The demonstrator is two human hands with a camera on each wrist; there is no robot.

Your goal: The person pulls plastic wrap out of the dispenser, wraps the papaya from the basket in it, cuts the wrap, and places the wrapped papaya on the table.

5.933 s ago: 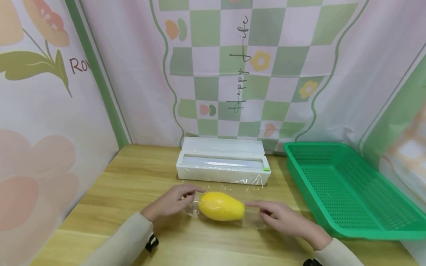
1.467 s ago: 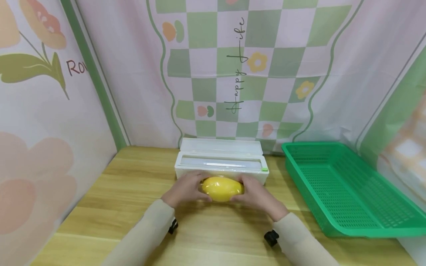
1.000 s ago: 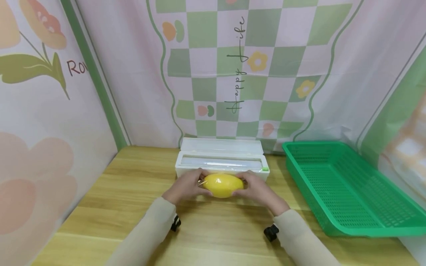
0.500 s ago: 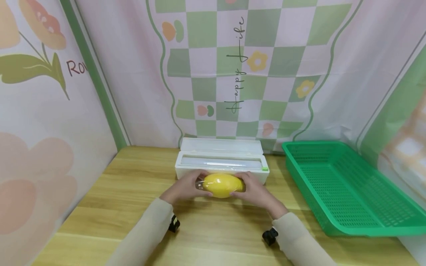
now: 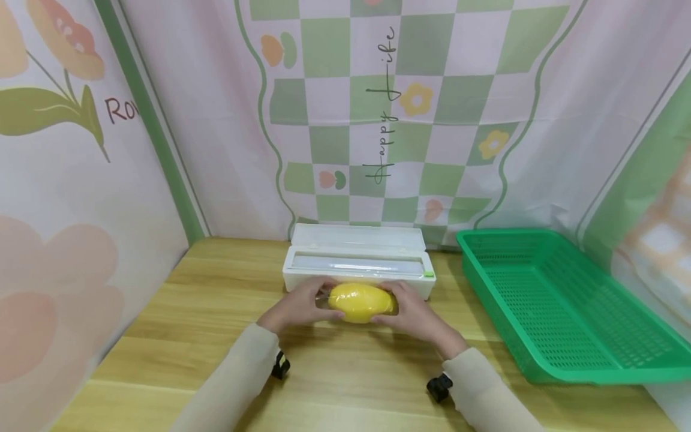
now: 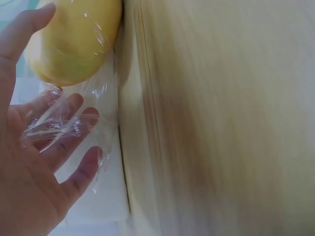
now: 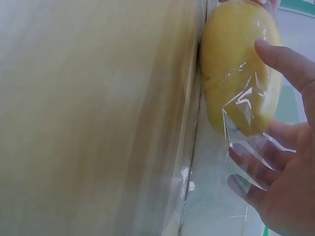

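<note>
A yellow papaya [image 5: 360, 302] wrapped in clear cling film is held level between both hands, just in front of the white cling film dispenser [image 5: 294, 278]. My left hand [image 5: 300, 303] grips its left end, thumb on the near side and fingers beyond. At the opposite end, my right hand [image 5: 411, 308] holds it in the same way. In the left wrist view, gathered loose film [image 6: 64, 125] lies across the fingers past the fruit's tip. The right wrist view shows a slack flap of film [image 7: 246, 105] hanging off the other end, near the fingers.
The dispenser's lid [image 5: 356, 237] is raised at the back, with the film roll [image 5: 356, 264] showing inside. A green perforated basket [image 5: 499, 321] stands on the right of the wooden table [image 5: 345, 384]. Printed curtains [image 5: 216, 120] enclose the back and sides.
Earlier the papaya lay on the table with film around it and fingertips at its ends. Now both hands grip it, wrapped, closer to the dispenser. Over the last second it has barely moved.
</note>
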